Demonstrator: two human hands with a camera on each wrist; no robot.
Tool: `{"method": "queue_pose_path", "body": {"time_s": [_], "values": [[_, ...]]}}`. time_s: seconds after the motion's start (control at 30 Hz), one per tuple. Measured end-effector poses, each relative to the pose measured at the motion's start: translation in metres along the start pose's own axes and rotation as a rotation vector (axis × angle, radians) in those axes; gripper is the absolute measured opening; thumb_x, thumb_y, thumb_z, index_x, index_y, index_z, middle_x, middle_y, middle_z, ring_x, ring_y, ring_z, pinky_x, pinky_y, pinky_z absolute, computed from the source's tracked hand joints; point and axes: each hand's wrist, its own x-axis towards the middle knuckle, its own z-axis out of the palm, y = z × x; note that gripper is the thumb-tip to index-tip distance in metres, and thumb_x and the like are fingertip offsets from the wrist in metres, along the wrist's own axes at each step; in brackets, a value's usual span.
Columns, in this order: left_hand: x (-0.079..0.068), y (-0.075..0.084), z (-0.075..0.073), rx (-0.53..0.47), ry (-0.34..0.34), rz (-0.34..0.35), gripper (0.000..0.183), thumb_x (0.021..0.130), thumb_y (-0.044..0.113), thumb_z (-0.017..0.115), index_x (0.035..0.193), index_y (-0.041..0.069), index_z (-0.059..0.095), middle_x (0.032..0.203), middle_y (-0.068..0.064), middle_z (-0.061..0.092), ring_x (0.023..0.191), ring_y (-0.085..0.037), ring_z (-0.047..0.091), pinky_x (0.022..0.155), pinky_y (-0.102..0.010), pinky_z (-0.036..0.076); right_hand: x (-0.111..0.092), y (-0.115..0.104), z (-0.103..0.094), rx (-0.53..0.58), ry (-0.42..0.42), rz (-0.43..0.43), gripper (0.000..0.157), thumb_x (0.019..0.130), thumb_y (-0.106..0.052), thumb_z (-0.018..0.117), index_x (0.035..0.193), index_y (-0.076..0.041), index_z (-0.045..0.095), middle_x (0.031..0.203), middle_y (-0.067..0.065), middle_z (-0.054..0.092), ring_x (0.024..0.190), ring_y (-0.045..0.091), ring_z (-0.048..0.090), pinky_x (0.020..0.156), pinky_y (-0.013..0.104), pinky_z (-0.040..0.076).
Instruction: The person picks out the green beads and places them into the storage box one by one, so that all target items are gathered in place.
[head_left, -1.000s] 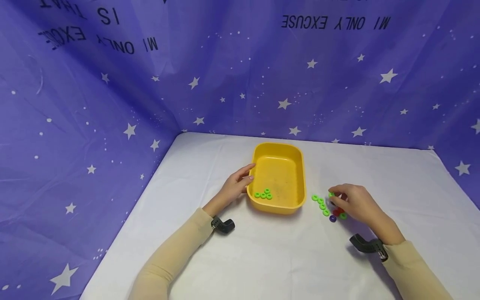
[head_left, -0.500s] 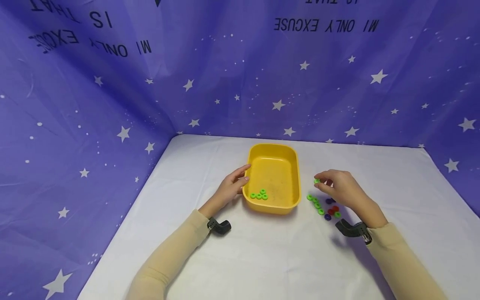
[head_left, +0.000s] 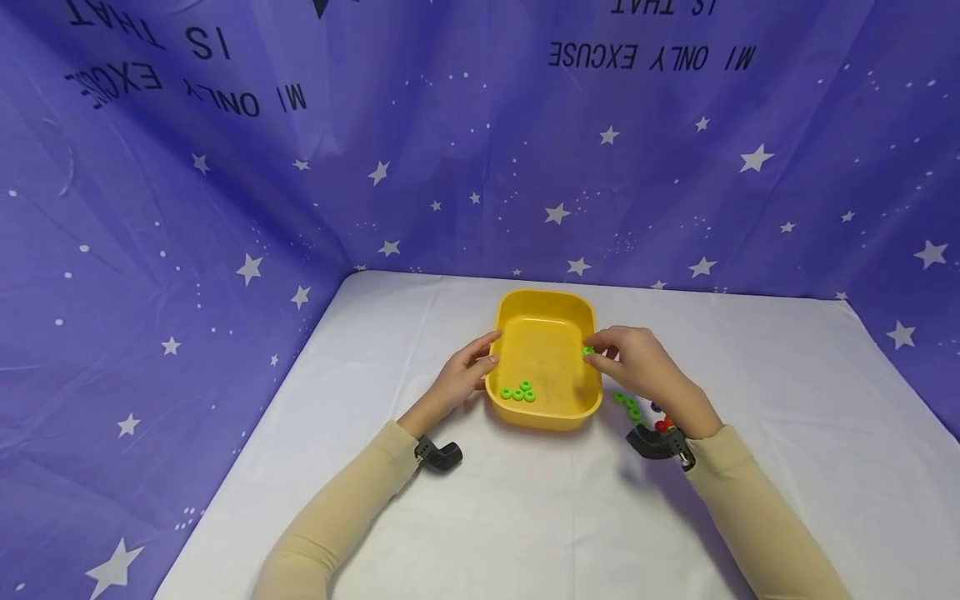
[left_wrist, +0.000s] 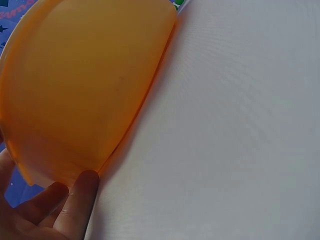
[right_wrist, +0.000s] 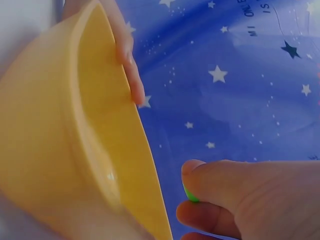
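My left hand [head_left: 461, 372] rests against the left side of a yellow plastic bin [head_left: 547, 422], its fingers [left_wrist: 82, 192] touching the outer wall and rim. Inside, at the near left corner, lie several small green rings [head_left: 518, 395]. Thumb and fingers of my right hand [head_left: 637, 364] pinch another green ring [head_left: 588, 352] over the bin's right rim. In the right wrist view only a sliver of this green ring [right_wrist: 190, 195] shows between the fingertips. Loose green rings [head_left: 631, 405] lie on the cloth to the right of the bin, partly hidden by the right wrist.
Red rings [head_left: 661, 426] and a dark purple ring [head_left: 656, 407] lie beside the loose green ones. A black camera mount [head_left: 441, 455] is on the left wrist, another black mount [head_left: 655, 442] on the right. White cloth [head_left: 517, 517] covers the table; a blue star-patterned curtain [head_left: 450, 125] hangs behind.
My right hand has lifted a green ring from the loose pile and carried it left to the bin's right rim. The left hand keeps its place on the bin.
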Motion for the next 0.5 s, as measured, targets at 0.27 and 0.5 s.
{"method": "queue_pose_path", "body": {"time_s": [0.27, 0.5], "values": [[0.0, 0.0, 0.001, -0.005, -0.003, 0.003, 0.051, 0.105, 0.023, 0.053, 0.156, 0.023, 0.044, 0.154, -0.021, 0.047, 0.125, -0.035, 0.06, 0.088, -0.034, 0.065, 0.016, -0.014, 0.019, 0.038, -0.048, -0.003, 0.022, 0.09, -0.016, 0.077, 0.108, -0.002, 0.077, 0.086, 0.006, 0.073, 0.075, 0.015, 0.059, 0.067, 0.025, 0.053], [0.001, -0.001, 0.001, 0.017, 0.01, 0.003, 0.051, 0.105, 0.023, 0.053, 0.155, 0.023, 0.045, 0.153, -0.02, 0.048, 0.123, -0.034, 0.061, 0.087, -0.034, 0.065, 0.027, -0.026, 0.033, 0.048, -0.098, -0.026, 0.025, 0.089, -0.016, 0.078, 0.109, -0.001, 0.077, 0.087, 0.006, 0.075, 0.075, 0.015, 0.061, 0.068, 0.026, 0.055]]}}
